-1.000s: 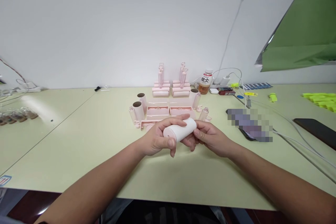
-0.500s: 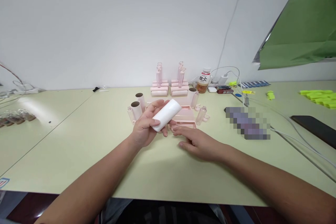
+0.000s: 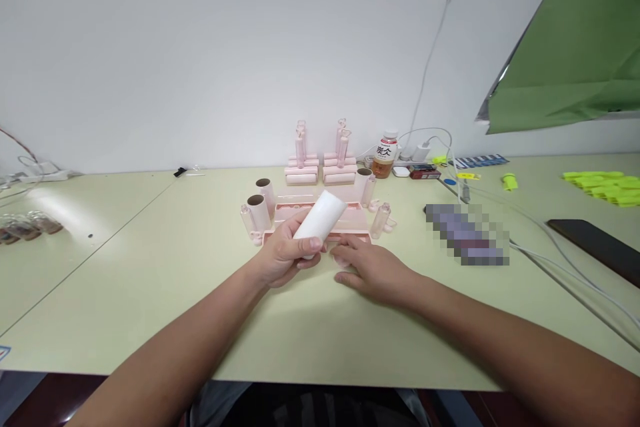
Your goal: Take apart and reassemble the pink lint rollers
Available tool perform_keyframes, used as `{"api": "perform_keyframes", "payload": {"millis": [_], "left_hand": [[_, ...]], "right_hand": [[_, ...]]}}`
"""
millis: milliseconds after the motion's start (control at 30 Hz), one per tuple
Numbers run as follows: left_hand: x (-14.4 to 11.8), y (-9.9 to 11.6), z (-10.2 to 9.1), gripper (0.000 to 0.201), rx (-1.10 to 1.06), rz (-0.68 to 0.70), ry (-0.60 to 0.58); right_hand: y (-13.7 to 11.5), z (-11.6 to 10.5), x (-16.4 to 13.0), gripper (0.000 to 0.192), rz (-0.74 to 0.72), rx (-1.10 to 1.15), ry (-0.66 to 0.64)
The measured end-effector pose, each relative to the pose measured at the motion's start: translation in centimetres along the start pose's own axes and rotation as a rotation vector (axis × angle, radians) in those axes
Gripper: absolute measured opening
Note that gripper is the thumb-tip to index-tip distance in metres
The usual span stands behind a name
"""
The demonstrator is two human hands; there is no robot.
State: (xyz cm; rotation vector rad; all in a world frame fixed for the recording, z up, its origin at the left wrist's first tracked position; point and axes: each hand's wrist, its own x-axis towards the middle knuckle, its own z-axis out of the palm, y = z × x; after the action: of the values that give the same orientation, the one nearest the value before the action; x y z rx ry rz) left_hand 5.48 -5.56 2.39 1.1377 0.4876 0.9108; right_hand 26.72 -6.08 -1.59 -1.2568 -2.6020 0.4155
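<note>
The left hand [image 3: 283, 257] is closed around the lower end of a white roll [image 3: 320, 218], holding it tilted up and away above the pale green surface [image 3: 165, 267], just in front of the pink trays [image 3: 345, 213]. The right hand [image 3: 373, 270] lies just right of the roll, fingers loosely spread and holding nothing, palm down near the surface. Cardboard tubes [image 3: 260, 210] stand left of the trays; a drink bottle [image 3: 383, 155] stands behind them to the right.
</note>
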Motion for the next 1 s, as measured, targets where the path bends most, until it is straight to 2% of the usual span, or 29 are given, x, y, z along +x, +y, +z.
{"api": "perform_keyframes", "payload": {"millis": [133,300,433,533,633,700,833,1000], "left_hand": [[-0.1,-0.1,-0.1,0.067,0.092,-0.025,-0.009],[-0.1,-0.4,0.0,0.051,0.202,-0.054,-0.025],[0.2,-0.8,0.3,0.048,0.313,-0.086,0.080],[0.2,-1.0,0.5,0.045,0.388,-0.109,0.139],[0.1,-1.4,0.7,0.043,0.459,-0.133,0.140],[-0.1,-1.6,0.7,0.043,0.531,-0.164,0.122],[-0.4,-1.8,0.8,0.041,0.698,-0.150,0.090],[-0.6,-1.8,1.0,0.044,0.805,-0.096,0.071]], "right_hand": [[-0.1,0.2,0.1,0.013,-0.019,-0.039,-0.024],[0.0,-0.9,-0.4,0.011,-0.075,0.075,0.053],[0.3,-2.1,-0.8,0.009,-0.074,0.265,0.195],[0.7,-2.6,-1.0,0.005,-0.016,0.505,0.345],[0.8,-2.9,-1.3,0.024,0.021,0.706,0.564],[0.6,-3.1,-1.4,0.032,0.024,0.788,0.657],[-0.1,-3.0,-1.6,0.033,0.000,0.903,0.656],[-0.4,-2.6,-1.8,0.028,-0.077,0.907,0.616]]}}
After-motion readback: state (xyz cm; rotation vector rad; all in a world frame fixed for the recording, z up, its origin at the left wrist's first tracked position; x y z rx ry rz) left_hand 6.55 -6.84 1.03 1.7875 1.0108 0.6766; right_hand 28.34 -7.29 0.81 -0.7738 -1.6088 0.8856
